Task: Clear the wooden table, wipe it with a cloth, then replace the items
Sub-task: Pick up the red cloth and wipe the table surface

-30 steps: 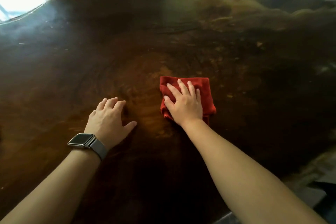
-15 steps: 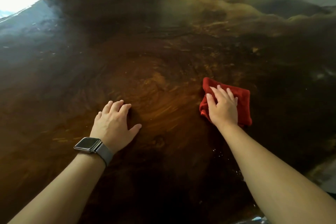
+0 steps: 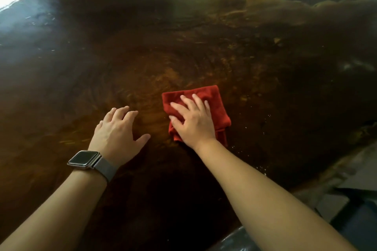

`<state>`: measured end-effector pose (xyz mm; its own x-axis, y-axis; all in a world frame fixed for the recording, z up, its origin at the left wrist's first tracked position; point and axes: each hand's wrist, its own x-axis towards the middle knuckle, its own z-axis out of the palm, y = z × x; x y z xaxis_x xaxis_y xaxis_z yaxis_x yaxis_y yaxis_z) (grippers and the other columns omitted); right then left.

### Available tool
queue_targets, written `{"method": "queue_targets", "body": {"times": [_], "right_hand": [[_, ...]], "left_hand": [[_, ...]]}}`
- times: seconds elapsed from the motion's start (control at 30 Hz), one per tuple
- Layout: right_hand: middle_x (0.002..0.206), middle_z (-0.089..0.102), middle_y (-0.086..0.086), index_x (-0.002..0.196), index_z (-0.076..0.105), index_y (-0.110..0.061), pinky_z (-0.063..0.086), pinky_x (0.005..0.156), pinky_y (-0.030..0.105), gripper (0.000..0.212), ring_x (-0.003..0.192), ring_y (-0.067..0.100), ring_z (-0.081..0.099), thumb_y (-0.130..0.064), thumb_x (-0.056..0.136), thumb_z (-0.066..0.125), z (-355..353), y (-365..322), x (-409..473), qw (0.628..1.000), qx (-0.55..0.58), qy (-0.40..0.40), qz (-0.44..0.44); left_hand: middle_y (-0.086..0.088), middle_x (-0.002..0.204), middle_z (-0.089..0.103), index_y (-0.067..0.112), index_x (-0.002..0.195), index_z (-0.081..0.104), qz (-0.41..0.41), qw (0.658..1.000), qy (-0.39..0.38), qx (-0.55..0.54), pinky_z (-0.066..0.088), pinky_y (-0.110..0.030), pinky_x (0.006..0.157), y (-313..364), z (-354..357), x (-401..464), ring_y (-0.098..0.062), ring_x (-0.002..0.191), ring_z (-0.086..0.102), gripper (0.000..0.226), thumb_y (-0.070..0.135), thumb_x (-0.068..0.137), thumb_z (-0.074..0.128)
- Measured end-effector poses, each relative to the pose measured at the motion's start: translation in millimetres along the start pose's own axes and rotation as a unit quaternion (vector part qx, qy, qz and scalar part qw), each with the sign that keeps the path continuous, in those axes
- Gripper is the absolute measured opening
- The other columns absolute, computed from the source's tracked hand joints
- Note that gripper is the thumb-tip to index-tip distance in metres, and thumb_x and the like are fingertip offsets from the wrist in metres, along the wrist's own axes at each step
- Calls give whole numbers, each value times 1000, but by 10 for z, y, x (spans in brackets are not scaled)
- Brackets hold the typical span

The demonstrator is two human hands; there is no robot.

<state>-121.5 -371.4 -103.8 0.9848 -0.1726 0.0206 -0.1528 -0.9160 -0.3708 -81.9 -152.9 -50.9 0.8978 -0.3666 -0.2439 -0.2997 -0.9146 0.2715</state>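
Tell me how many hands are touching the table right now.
2. The left hand, with a watch on its wrist, rests flat on the bare table. The right hand presses the red cloth onto it, just beside the left.

cloth (image 3: 214, 104) on table (image 3: 265, 63), left hand (image 3: 116, 130) beside

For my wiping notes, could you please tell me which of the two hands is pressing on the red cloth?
The right hand lies flat on the red cloth. The left hand, with the watch on its wrist, rests on the bare wooden table.
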Motion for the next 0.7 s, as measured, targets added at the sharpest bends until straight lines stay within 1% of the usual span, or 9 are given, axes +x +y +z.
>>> {"method": "queue_targets", "body": {"times": [0.1, 0.2, 0.27, 0.37, 0.43, 0.53, 0.6, 0.7], "right_hand": [[152, 48, 0, 138, 56, -37, 19, 120, 58, 43, 147, 30, 28, -48, 97, 46, -6, -25, -114, 1000, -15, 10, 10], [149, 51, 1, 137, 57, -34, 25, 118, 58, 41, 145, 31, 32, -44, 98, 48, -112, 136, -295, 998, -31, 22, 54], [147, 53, 2, 136, 58, -33, 33, 114, 57, 40, 142, 31, 36, -43, 98, 50, -223, 304, -528, 994, -47, 33, 90], [141, 58, 0, 133, 59, -34, 46, 99, 54, 39, 133, 29, 45, -44, 96, 54, -400, 569, -997, 987, -75, 44, 138], [137, 59, -2, 131, 61, -34, 48, 87, 53, 37, 126, 29, 48, -42, 95, 58, -527, 748, -1332, 980, -85, 44, 176], [135, 60, -2, 130, 63, -31, 51, 78, 51, 36, 118, 31, 50, -36, 94, 62, -673, 953, -1754, 972, -90, 37, 216], [136, 59, -2, 132, 63, -29, 54, 78, 49, 37, 116, 33, 50, -35, 95, 62, -789, 1092, -2051, 965, -99, 25, 243], [134, 59, 2, 133, 63, -25, 55, 85, 46, 39, 113, 34, 51, -32, 95, 63, -934, 1249, -2475, 952, -91, 17, 293]], "left_hand": [[-5, 155, 35, 24, 146, 39, 9, 1000, -5, 13, 35, -55, 111, 9, -2, -177, -31, 146, 23, 80, 61, 79, 64], [-4, 156, 34, 25, 146, 38, 20, 999, -22, 33, 36, -55, 110, 85, 16, -309, -32, 146, 23, 80, 61, 80, 63], [-4, 156, 34, 24, 146, 38, 34, 998, -31, 38, 36, -56, 110, 211, 44, -370, -32, 146, 23, 80, 61, 80, 62], [-4, 156, 33, 26, 147, 36, 63, 997, -43, 33, 34, -56, 112, 501, 97, -413, -32, 147, 21, 79, 63, 81, 61], [-3, 157, 30, 28, 147, 34, 88, 994, -54, 32, 31, -55, 114, 763, 139, -428, -31, 148, 18, 78, 63, 82, 59], [-1, 159, 27, 29, 148, 32, 115, 991, -67, 33, 28, -54, 115, 1085, 177, -431, -29, 149, 16, 77, 62, 84, 58], [0, 160, 26, 30, 148, 32, 135, 987, -74, 36, 27, -54, 116, 1292, 187, -451, -28, 149, 15, 75, 61, 85, 57], [1, 161, 24, 31, 148, 32, 154, 984, -82, 33, 24, -53, 117, 1498, 182, -481, -27, 150, 13, 73, 60, 86, 57]]}}
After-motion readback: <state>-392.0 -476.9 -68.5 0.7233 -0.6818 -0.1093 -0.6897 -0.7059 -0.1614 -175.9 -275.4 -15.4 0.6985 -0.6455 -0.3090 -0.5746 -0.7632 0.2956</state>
